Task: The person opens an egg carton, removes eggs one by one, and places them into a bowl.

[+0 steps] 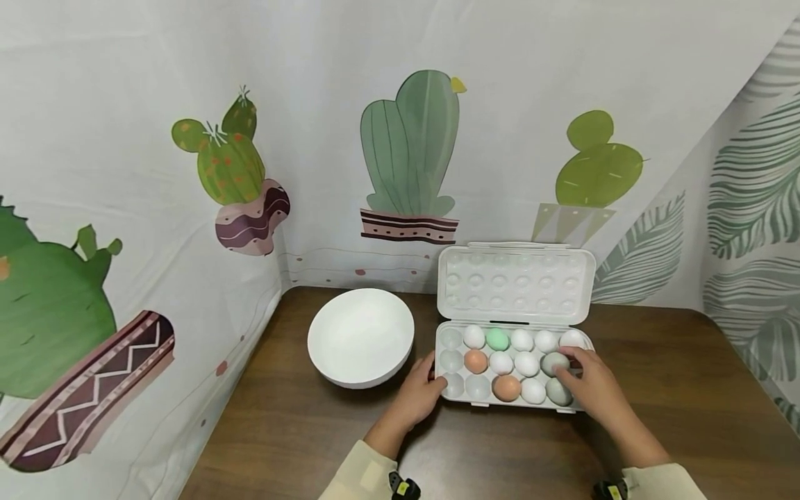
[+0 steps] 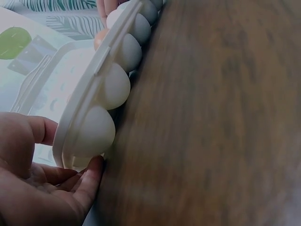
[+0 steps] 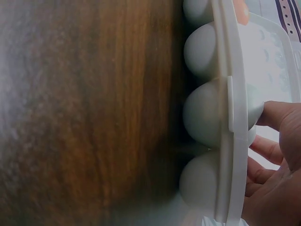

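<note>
With the right hand [image 1: 590, 387], pinching a grey egg [image 1: 551, 362] at the right end of an open egg carton [image 1: 478, 386], near the far edge of the worktop [image 1: 487, 451]. With the left hand [image 1: 417, 394], gripping the carton's left end. Further out: white eggs [image 1: 474, 336], brown eggs [image 1: 506, 388], a green egg [image 1: 497, 339], the raised lid [image 1: 509, 292], and a white bowl [image 1: 361, 337] toward the far left corner.

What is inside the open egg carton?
White eggs, one green egg, two orange eggs and two grey eggs. Four cups on the left look empty. The right hand covers the right end's front and middle cups, so I cannot tell what they hold.
</note>
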`<state>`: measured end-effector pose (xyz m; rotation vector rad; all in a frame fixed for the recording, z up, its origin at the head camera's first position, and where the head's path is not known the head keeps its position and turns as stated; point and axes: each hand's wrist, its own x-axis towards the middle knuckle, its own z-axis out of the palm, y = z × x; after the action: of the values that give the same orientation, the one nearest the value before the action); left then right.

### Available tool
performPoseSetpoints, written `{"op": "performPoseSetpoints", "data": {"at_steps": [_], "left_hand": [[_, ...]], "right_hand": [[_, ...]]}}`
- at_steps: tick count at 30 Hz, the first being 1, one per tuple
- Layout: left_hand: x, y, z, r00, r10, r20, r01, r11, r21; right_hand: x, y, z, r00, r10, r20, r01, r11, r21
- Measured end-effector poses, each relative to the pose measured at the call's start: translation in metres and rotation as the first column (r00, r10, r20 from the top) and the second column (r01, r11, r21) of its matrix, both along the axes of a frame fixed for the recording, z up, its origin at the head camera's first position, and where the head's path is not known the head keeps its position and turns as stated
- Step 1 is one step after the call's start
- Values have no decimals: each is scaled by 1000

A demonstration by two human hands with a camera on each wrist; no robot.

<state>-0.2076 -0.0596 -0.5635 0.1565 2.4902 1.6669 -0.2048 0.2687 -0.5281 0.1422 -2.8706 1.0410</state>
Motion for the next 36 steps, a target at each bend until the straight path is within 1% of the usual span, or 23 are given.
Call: {"op": "performPoseSetpoints", "data": {"at_steps": [8,15,18,21,25,30,33,36], "left_hand": [[1,4,4,1000,16,-10,-16,1000,-14],[0,7,6,999,41,5,-41,998,-44],[1,8,8,999,51,16,-51,998,-33],[2,8,11,998,60,14,-60,997,-43],[5,9,14,998,57,-14,-58,994,-90],[8,9,19,997,44,-59,-51,990,-129],[10,10,23,994,34,-108,-50,988,-148],[12,11,27,985,19,-173,-51,983,-177]], "right_hand": [[0,0,0,1000,6,-21,-6,1000,6],[2,-1,2,999,6,-32,-5,1000,7],[2,-1,3,999,0,-46,0,1000,3],[2,-1,5,998,-3,-56,2,1000,-15],[3,0,9,999,-11,-52,8,999,-47],[6,1,15,999,-28,-42,26,999,-48],[6,-1,17,998,-31,-63,27,998,-62],[6,-4,18,994,-34,-106,25,997,-78]]}}
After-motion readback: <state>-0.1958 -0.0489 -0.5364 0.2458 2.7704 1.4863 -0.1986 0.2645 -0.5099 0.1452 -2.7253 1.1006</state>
